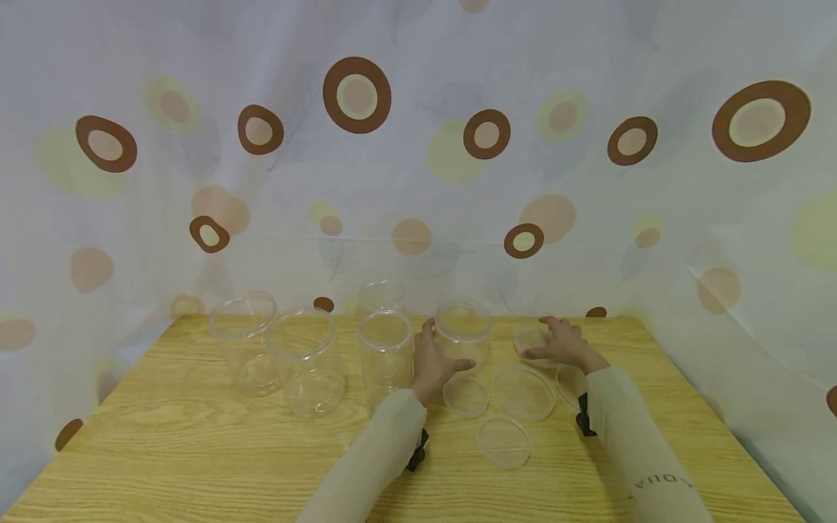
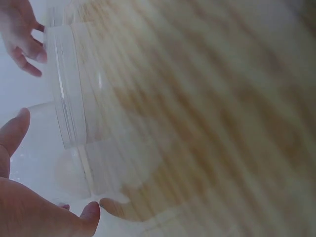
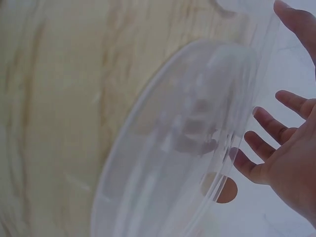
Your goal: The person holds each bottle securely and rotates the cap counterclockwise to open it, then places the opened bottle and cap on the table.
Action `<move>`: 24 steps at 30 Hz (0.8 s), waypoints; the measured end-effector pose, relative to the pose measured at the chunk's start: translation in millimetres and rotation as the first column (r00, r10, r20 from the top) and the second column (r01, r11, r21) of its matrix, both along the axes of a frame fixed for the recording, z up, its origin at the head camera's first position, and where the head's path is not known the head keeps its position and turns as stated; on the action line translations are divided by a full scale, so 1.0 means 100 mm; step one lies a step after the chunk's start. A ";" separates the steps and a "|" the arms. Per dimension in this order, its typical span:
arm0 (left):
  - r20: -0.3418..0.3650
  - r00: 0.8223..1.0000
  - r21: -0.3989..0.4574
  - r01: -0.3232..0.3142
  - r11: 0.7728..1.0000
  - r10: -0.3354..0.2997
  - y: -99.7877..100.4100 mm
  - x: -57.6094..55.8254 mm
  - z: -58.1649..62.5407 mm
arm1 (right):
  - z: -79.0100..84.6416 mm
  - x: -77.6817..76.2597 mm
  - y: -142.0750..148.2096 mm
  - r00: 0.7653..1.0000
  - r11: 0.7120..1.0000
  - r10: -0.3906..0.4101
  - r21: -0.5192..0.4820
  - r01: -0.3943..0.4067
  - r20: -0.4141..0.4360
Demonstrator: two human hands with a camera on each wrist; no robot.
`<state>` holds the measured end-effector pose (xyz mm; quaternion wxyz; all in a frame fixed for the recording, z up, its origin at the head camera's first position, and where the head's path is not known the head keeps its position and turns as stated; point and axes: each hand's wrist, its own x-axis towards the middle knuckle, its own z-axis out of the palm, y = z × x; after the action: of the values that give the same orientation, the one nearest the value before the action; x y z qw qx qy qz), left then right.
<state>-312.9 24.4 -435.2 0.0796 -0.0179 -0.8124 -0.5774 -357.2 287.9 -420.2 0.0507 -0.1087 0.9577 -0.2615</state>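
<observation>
In the head view my left hand is beside a clear plastic jar at the back of the table, with its thumb and fingers spread apart. The left wrist view shows the thumb and fingertips of this hand at the lower left. My right hand is at a clear round lid to the right of that jar, thumb and fingers spread. In the right wrist view the fingers of the hand are fanned out close to a large clear lid; contact is hard to tell.
More clear lids lie in front of the hands, among them a large lid and a smaller lid. Several clear jars stand to the left, including a tall jar and a wide jar. A patterned curtain hangs behind the wooden table.
</observation>
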 end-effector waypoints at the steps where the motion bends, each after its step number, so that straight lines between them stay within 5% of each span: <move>1: 0.003 1.000 -0.008 -0.003 1.000 0.003 0.00 0.00 0.00 | -0.01 0.00 0.00 1.000 1.000 0.000 0.001 0.000 -0.001; 20: -0.022 1.000 -0.018 0.001 1.000 -0.001 -0.01 0.07 0.07 | -0.02 0.02 -0.01 1.000 1.000 -0.003 0.001 0.003 -0.015; 24: -0.093 0.996 -0.039 -0.013 0.999 0.010 -0.01 0.08 0.12 | 0.00 0.03 0.00 1.000 0.999 -0.012 -0.033 0.012 -0.008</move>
<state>-304.8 23.0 -423.7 0.1203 -0.0416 -0.8191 -0.5593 -353.9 288.2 -419.7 0.0437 -0.1050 0.9541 -0.2770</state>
